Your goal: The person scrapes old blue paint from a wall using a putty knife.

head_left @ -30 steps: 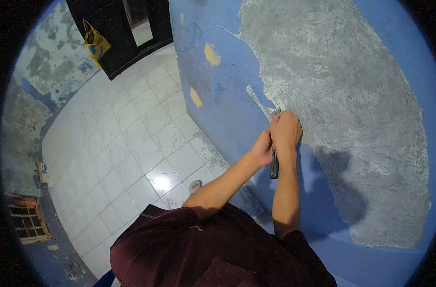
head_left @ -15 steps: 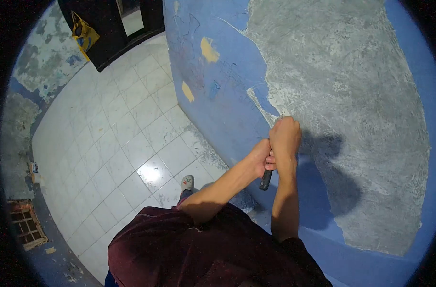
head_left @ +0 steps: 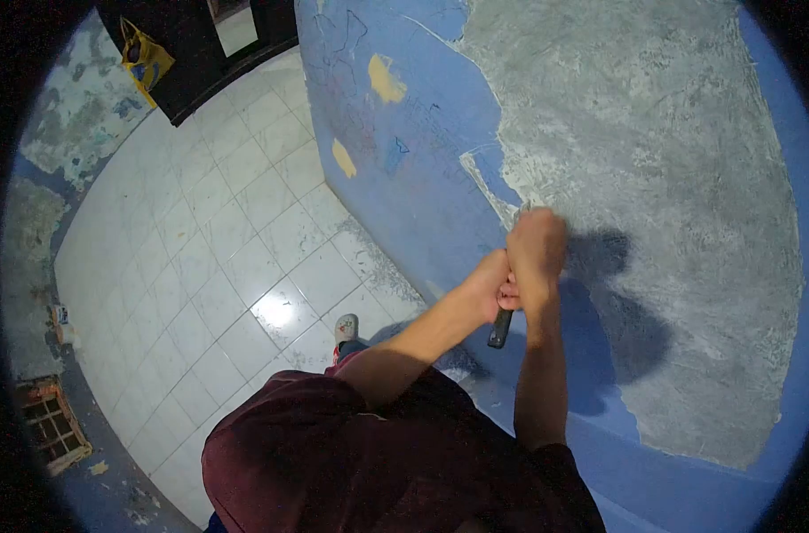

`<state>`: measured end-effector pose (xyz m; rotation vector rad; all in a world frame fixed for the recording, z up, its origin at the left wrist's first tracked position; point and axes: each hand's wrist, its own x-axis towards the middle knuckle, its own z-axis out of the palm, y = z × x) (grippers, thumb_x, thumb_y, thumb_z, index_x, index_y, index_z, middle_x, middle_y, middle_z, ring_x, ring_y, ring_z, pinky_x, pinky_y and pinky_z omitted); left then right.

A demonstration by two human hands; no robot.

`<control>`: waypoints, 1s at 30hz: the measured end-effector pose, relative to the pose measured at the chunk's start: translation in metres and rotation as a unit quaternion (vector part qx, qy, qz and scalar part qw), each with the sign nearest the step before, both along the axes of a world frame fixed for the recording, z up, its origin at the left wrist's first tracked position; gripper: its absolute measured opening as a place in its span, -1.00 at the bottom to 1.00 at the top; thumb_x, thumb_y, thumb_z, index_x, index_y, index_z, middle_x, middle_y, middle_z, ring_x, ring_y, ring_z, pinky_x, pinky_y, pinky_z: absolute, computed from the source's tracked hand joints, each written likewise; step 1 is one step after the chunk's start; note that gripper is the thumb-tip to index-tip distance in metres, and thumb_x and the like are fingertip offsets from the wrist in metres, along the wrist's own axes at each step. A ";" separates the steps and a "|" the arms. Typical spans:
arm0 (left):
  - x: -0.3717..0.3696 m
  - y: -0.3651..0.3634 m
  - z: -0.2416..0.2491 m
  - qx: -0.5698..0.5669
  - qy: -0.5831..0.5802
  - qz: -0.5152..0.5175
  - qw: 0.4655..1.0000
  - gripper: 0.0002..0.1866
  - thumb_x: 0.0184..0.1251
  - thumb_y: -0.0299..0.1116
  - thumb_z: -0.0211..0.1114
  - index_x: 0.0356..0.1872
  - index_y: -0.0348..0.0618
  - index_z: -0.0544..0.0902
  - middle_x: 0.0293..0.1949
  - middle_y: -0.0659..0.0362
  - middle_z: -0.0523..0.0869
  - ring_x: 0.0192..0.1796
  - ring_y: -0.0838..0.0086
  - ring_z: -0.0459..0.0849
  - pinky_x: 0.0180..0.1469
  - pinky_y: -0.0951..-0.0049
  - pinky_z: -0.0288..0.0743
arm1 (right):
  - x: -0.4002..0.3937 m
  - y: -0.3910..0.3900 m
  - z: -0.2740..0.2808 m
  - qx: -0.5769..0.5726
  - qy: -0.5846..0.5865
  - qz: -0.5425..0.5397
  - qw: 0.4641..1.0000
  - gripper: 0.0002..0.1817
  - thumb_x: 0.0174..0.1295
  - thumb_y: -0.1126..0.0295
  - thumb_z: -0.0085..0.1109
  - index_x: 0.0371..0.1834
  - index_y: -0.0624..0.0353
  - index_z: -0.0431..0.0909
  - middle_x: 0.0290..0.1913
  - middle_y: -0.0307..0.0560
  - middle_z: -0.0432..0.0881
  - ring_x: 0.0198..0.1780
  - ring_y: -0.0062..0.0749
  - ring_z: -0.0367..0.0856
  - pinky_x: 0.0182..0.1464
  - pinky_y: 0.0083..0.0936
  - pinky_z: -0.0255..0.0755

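My right hand (head_left: 538,245) is wrapped around the upper part of a black-handled scraper (head_left: 500,330), against the wall where blue paint meets bare grey plaster. Below it, my left hand (head_left: 489,282) grips the same handle, its fingers closed. The handle's butt end sticks out beneath both hands. My right fist is smeared by motion, and the tool's working end is mostly hidden there. A strip of peeled, whitish paint edge (head_left: 489,191) runs up and left from my hands.
Blue wall (head_left: 440,195) with tan patches stands left of the large grey plaster area (head_left: 653,178). White floor tiles (head_left: 235,258) lie to the left, with flecks along the wall's foot. A yellow bag (head_left: 147,60) hangs on a dark cabinet (head_left: 187,84). My clog (head_left: 346,327) is on the floor.
Both hands have moved slightly to the right along with the scraper, and my right fist has become blurred. The handle's angle has shifted a little. The view has also shifted slightly.
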<state>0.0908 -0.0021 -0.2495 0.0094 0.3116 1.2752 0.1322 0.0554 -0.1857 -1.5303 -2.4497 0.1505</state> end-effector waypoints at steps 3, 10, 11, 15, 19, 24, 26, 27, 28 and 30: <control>-0.005 -0.004 0.005 -0.009 -0.009 -0.002 1.000 -0.73 0.35 -0.29 -0.02 -0.60 0.03 0.38 -0.74 0.41 0.31 -0.82 0.74 0.12 -0.84 0.63 -0.15 | -0.009 -0.005 0.010 -0.031 0.002 -0.013 0.999 -0.76 0.25 0.41 0.07 -0.42 0.39 0.60 -0.40 0.36 0.64 -0.30 0.17 0.70 -0.23 -0.05 0.56; 0.007 0.002 0.002 0.006 -0.059 0.037 0.998 -0.75 0.34 -0.35 -0.06 -0.59 -0.01 0.39 -0.74 0.37 0.32 -0.82 0.72 0.13 -0.85 0.64 -0.13 | -0.004 -0.010 0.012 -0.047 0.044 -0.024 0.998 -0.73 0.26 0.37 0.07 -0.44 0.39 0.60 -0.42 0.36 0.63 -0.31 0.21 0.67 -0.23 -0.03 0.53; 0.009 0.002 0.004 0.002 -0.067 0.049 0.997 -0.71 0.37 -0.35 -0.09 -0.61 -0.01 0.36 -0.75 0.37 0.29 -0.82 0.72 0.13 -0.84 0.65 -0.14 | -0.002 -0.011 0.012 -0.047 0.055 -0.024 0.997 -0.73 0.26 0.36 0.07 -0.44 0.39 0.60 -0.42 0.36 0.63 -0.32 0.22 0.66 -0.23 -0.03 0.53; 0.018 -0.001 0.000 0.014 -0.041 0.076 0.996 -0.68 0.41 -0.35 -0.15 -0.62 -0.01 0.33 -0.75 0.38 0.26 -0.82 0.72 0.12 -0.85 0.64 -0.13 | 0.007 -0.015 0.010 -0.032 0.100 -0.007 0.994 -0.70 0.27 0.34 0.07 -0.45 0.39 0.60 -0.44 0.36 0.62 -0.32 0.25 0.64 -0.23 -0.01 0.50; 0.018 -0.001 -0.009 0.066 -0.061 0.069 0.994 -0.67 0.44 -0.34 -0.18 -0.61 -0.01 0.33 -0.75 0.38 0.27 -0.82 0.72 0.12 -0.86 0.64 -0.11 | 0.014 -0.017 0.007 -0.028 0.133 0.020 0.991 -0.68 0.27 0.32 0.07 -0.46 0.39 0.60 -0.45 0.35 0.61 -0.33 0.27 0.62 -0.23 0.00 0.48; 0.011 -0.003 -0.004 0.047 0.007 0.063 0.997 -0.70 0.44 -0.34 -0.12 -0.57 -0.06 0.37 -0.75 0.37 0.29 -0.83 0.73 0.12 -0.86 0.67 -0.11 | 0.016 -0.006 -0.002 0.019 0.064 0.039 0.997 -0.73 0.29 0.37 0.03 -0.39 0.39 0.61 -0.39 0.35 0.64 -0.28 0.23 0.67 -0.16 -0.04 0.52; 0.008 -0.001 -0.002 0.042 -0.006 0.054 0.998 -0.70 0.44 -0.33 -0.10 -0.57 -0.05 0.37 -0.75 0.37 0.29 -0.83 0.74 0.13 -0.86 0.68 -0.11 | 0.012 -0.007 0.002 0.026 0.055 0.031 0.998 -0.73 0.28 0.37 0.04 -0.40 0.38 0.61 -0.39 0.35 0.64 -0.27 0.23 0.67 -0.16 -0.04 0.52; 0.006 0.000 -0.002 0.036 -0.018 0.043 0.998 -0.71 0.43 -0.33 -0.08 -0.57 -0.04 0.37 -0.75 0.37 0.29 -0.83 0.75 0.13 -0.87 0.68 -0.10 | 0.010 -0.006 0.005 0.030 0.048 0.031 0.998 -0.73 0.28 0.38 0.05 -0.41 0.39 0.60 -0.40 0.35 0.64 -0.29 0.23 0.66 -0.19 -0.04 0.52; 0.005 0.002 -0.003 0.035 -0.019 0.042 0.998 -0.71 0.43 -0.33 -0.08 -0.57 -0.04 0.37 -0.75 0.37 0.29 -0.83 0.75 0.13 -0.87 0.68 -0.10 | 0.008 -0.007 0.008 0.033 0.040 0.031 0.998 -0.73 0.27 0.38 0.06 -0.43 0.41 0.60 -0.40 0.36 0.63 -0.30 0.23 0.66 -0.22 -0.05 0.51; -0.001 0.005 -0.006 0.033 -0.059 -0.005 0.998 -0.68 0.41 -0.40 -0.13 -0.63 0.00 0.34 -0.76 0.39 0.26 -0.83 0.73 0.12 -0.87 0.64 -0.10 | 0.005 -0.003 0.007 0.034 0.044 0.028 0.998 -0.73 0.26 0.38 0.06 -0.44 0.40 0.60 -0.40 0.36 0.63 -0.31 0.24 0.65 -0.22 -0.04 0.51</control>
